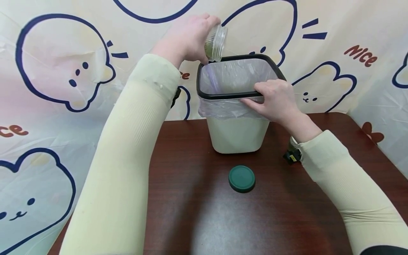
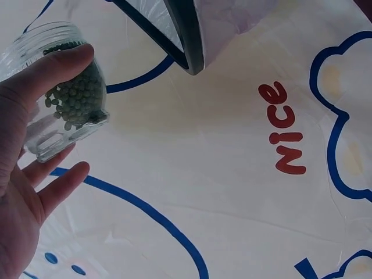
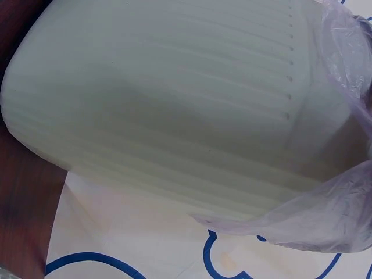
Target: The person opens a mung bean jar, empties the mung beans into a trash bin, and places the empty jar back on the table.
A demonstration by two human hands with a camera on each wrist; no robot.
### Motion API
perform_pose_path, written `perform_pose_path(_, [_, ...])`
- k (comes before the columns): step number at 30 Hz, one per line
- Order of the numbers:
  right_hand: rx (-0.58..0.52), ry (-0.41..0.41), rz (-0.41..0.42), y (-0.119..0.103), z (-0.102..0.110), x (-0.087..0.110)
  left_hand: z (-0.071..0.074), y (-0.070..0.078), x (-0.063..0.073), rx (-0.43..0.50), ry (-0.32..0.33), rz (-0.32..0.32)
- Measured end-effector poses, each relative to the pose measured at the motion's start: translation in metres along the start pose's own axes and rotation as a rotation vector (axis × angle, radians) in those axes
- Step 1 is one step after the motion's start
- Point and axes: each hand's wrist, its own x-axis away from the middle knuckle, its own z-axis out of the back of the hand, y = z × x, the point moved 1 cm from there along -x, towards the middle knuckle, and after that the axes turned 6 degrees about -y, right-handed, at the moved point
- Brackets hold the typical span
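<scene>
Dark-brown wood-grain worktop (image 1: 191, 212), cream cartoon-printed sheet (image 1: 331, 14) behind.
Only the left wrist view clearly shows round green grains (image 2: 75, 102) within the tilted clear-glass jar (image 1: 219, 43), gripped in the left hand (image 1: 191, 37); rightward, the right hand (image 1: 277, 99) pinches the black rim (image 1: 229, 95) of a pale-green, bag-lined bin (image 1: 237, 134) behind a round green lid (image 1: 242, 178).

Your head view looks fwd + down, whole bin (image 1: 237, 136) in frame; your L wrist view sits close by jar (image 2: 81, 104), faces wall sheet (image 2: 174, 139); your R wrist view v close on bin side, turned sideways; head + L share jar + rim (image 2: 190, 43), head + R share bin + liner (image 3: 325, 215)
</scene>
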Motion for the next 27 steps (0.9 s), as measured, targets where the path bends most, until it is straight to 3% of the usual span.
perform_pose_path(11, [-0.004, 0.008, 0.004, -0.0013, -0.001, -0.0001, -0.003, -0.0019, 0.0004, -0.015, -0.025, -0.001])
perform_pose_path(17, [-0.001, 0.013, 0.008, -0.0022, -0.0014, -0.0012, -0.0012, -0.004, 0.0007, -0.026, 0.041, -0.008])
perform_pose_path(23, [-0.006, 0.01, 0.007, -0.0015, -0.0019, -0.001, -0.0019, -0.0026, -0.0001, -0.042, -0.017, -0.01])
perform_pose_path(27, [-0.001, 0.01, 0.009, -0.0009, -0.0018, -0.0005, -0.0035, -0.0019, -0.0004, -0.036, -0.015, -0.005])
